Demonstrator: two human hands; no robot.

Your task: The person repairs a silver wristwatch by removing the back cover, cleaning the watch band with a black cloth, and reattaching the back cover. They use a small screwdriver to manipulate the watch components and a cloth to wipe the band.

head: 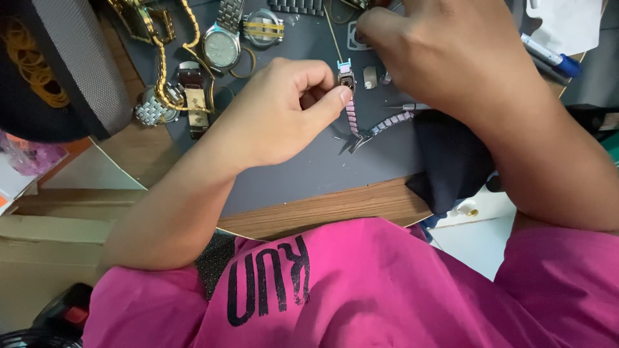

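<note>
My left hand (280,109) pinches a small rectangular watch (347,78) between thumb and forefinger; its pink link bracelet (377,125) trails down over the dark grey work mat (309,171). My right hand (445,51) hovers curled just right of and above the watch, fingertips near a small metal part (369,77) and a thin metal tool (409,107) lying on the mat. Whether the right hand grips anything is hidden by the fingers.
Several other watches lie at the mat's back left, among them a round silver-faced one (221,46) and a gold-chain one (161,58). A dark cloth (451,158) sits under my right forearm. A blue marker (551,57) lies far right, a black cap (58,64) far left.
</note>
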